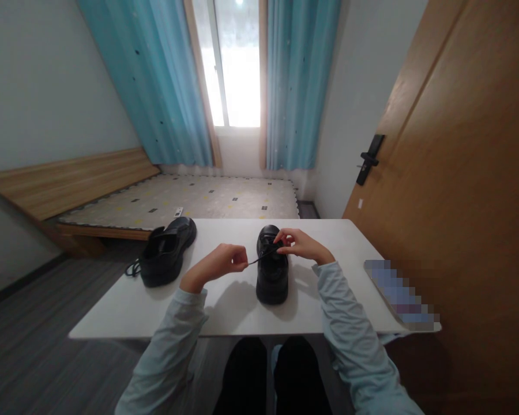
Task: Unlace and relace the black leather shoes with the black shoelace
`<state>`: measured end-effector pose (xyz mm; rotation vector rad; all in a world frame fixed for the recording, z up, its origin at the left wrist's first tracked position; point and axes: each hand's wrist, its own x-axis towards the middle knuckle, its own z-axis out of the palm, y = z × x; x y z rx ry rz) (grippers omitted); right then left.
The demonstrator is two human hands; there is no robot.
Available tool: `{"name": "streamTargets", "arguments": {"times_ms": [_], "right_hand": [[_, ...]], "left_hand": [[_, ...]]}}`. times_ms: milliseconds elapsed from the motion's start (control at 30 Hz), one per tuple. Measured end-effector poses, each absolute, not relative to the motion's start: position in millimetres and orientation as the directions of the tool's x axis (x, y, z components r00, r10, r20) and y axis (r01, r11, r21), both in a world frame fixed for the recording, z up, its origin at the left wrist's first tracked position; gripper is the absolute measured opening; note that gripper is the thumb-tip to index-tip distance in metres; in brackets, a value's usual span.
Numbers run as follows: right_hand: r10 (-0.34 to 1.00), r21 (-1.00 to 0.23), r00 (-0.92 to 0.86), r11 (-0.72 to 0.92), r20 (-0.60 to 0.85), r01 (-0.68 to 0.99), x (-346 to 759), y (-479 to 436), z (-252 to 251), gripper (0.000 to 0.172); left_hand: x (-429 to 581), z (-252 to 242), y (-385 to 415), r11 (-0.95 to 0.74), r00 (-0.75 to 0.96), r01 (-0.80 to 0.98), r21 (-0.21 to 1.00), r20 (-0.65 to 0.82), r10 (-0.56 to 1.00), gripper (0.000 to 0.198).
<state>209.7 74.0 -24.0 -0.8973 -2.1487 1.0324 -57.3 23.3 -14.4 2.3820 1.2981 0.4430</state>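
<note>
A black leather shoe (271, 275) stands on the white table (225, 311) with its heel toward me. My left hand (218, 264) is pinched on the end of its black shoelace (259, 257), pulled out taut to the left of the shoe. My right hand (298, 242) rests on top of the shoe near the eyelets, fingers pinched on the lace there. A second black shoe (166, 251) lies at the table's left edge, and its lace hangs over the side.
A blurred flat object (400, 294) lies at the table's right edge. A wooden door (458, 173) with a black handle stands on the right. Beyond the table is a bed with a patterned mattress (185, 199), then a window with blue curtains (303, 86).
</note>
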Motion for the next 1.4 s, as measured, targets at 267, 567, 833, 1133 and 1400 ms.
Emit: {"name": "streamTargets", "arguments": {"times_ms": [267, 567, 833, 1133, 1400], "right_hand": [[0.909, -0.890, -0.309, 0.366, 0.278, 0.273, 211, 82, -29, 0.026], [0.941, -0.822, -0.190, 0.336, 0.279, 0.459, 201, 91, -43, 0.022], [0.948, -0.871, -0.226, 0.297, 0.222, 0.391, 199, 93, -47, 0.016], [0.967, -0.939, -0.210, 0.199, 0.143, 0.280, 194, 92, -50, 0.022], [0.931, -0.820, -0.203, 0.363, 0.302, 0.443, 190, 89, -46, 0.016]], "left_hand": [[-51, -9, 36, -0.456, 0.487, 0.785, 0.419, 0.037, 0.872, 0.023], [-32, -17, 69, -0.449, 0.376, 0.732, 0.512, 0.246, 0.893, 0.023], [-10, -30, 88, -0.369, 0.271, 0.723, 0.584, 0.250, 0.929, 0.026], [-7, -42, 97, -0.271, 0.232, 0.448, 0.852, 0.182, 0.956, 0.029], [-11, -53, 99, -0.342, 0.233, 0.406, 0.848, 0.266, 0.935, 0.029]]}}
